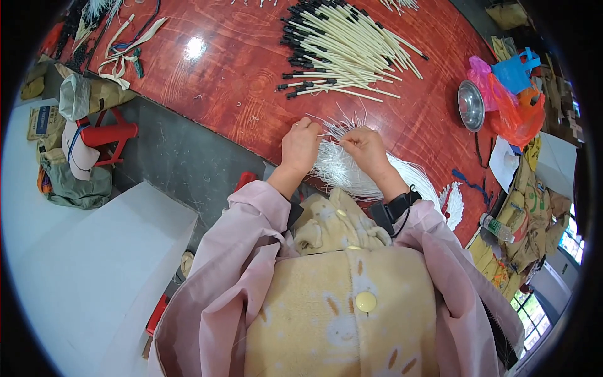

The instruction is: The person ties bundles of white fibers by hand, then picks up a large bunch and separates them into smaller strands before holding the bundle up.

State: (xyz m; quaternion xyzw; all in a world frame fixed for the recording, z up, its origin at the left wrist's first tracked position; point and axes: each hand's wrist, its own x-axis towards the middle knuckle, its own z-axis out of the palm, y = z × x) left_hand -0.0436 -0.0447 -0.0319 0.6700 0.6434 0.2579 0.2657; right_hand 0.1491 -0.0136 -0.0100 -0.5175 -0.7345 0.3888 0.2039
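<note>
A thick bundle of loose white strands [336, 164] lies at the near edge of the red table, its long tail running off to the right under my right wrist. My left hand [300, 147] is closed at the left side of the bundle, fingertips pinched by the thin strand ends. Close by, my right hand [367, 154] has its thumb and index finger pinched together over the top of the bundle. Stray thin strands stick up between the two hands. Exactly which strands sit in each pinch is too fine to make out.
Many pale sticks with black ends [352, 47] are heaped on the red table [232, 81] beyond my hands. To the right are a metal bowl [471, 105], plastic bags [512, 94] and a bottle [496, 227]. A red stool [110, 133] stands at left.
</note>
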